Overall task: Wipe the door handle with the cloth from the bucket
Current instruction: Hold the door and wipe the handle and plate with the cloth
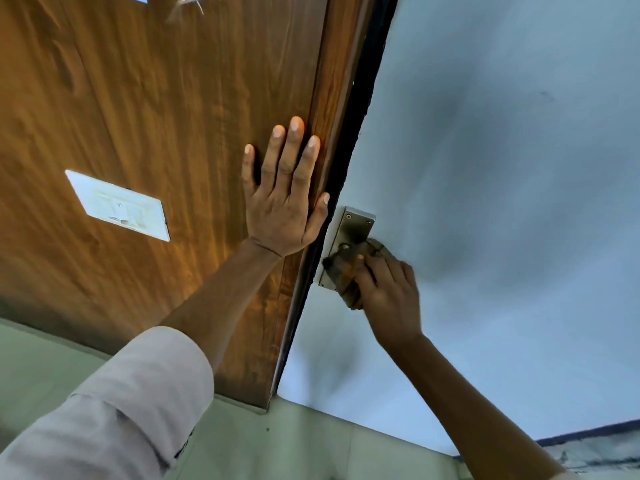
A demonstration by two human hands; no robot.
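A metal handle plate (354, 227) with screws is fixed near the edge of the pale blue-grey door (502, 174). My right hand (389, 292) grips a dark brownish cloth (341, 271) and presses it over the lower part of the plate, hiding the lever itself. My left hand (284, 199) lies flat with fingers spread on the brown wooden panel (156, 116), just left of the dark door edge. No bucket shows in this view.
A white switch plate (117, 204) is mounted on the wooden panel to the left. A black gap (349, 140) runs between the wood and the door. Pale green floor (311, 445) lies below, with a dark strip at the bottom right.
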